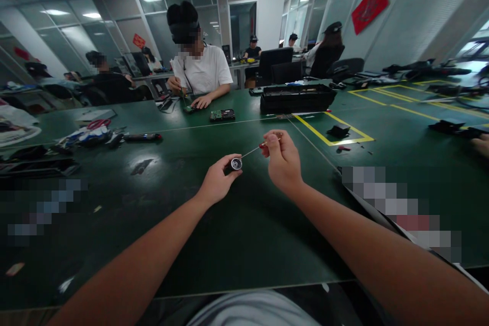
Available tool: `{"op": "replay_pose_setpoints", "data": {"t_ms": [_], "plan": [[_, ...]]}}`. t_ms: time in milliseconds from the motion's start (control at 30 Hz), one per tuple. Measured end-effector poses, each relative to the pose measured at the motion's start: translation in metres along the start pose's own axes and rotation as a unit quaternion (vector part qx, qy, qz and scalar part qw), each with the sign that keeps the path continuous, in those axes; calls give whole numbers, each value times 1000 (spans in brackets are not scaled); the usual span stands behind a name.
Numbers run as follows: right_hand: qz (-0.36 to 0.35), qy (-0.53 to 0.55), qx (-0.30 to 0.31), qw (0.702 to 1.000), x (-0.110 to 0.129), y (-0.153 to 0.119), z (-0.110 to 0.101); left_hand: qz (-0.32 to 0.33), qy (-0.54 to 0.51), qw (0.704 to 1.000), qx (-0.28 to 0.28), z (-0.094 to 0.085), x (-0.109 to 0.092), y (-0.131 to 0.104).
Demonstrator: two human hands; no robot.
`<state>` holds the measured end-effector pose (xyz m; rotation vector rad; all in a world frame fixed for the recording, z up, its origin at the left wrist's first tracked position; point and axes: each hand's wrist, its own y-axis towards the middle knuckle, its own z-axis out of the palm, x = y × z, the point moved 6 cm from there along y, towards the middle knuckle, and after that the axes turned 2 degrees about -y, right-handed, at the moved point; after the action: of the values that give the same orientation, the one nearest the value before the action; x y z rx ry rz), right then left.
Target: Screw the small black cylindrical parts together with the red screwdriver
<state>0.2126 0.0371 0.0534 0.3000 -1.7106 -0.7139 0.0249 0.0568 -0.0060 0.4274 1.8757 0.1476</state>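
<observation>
Above the green table, my left hand (217, 181) is closed around a small round part (236, 164) with a silvery rim and a dark recessed face turned toward me. My fingers hide most of its body. My right hand (283, 163) pinches the red handle of a thin screwdriver (250, 152). Its metal shaft slants down to the left, and the tip ends at the upper edge of the round part. Whether the tip touches it, I cannot tell.
Ahead lie a circuit board (222, 114) and a long black tray (298, 98). A co-worker (202, 69) sits opposite, hands on another board. Gloves (89, 135) and a black pen-shaped tool (142, 137) lie left; a black piece (338, 131) sits inside yellow tape (311, 130).
</observation>
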Motion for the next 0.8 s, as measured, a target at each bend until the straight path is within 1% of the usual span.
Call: {"op": "replay_pose_setpoints", "data": {"t_ms": [167,333,500,700,800], "plan": [[-3,-48,51,998,-4,-1,8,-3,9,1000,-11,-2,0,1],[-10,-69,50,996,1,1,7,7,27,999,-24,-4,-1,0],[-14,-133,66,989,9,3,5,12,70,996,-44,-9,-4,-2],[-30,-107,107,988,5,-1,13,6,81,995,-57,-13,-4,-2],[-46,-118,124,984,6,-3,15,3,97,993,-62,-14,-2,-2]]}}
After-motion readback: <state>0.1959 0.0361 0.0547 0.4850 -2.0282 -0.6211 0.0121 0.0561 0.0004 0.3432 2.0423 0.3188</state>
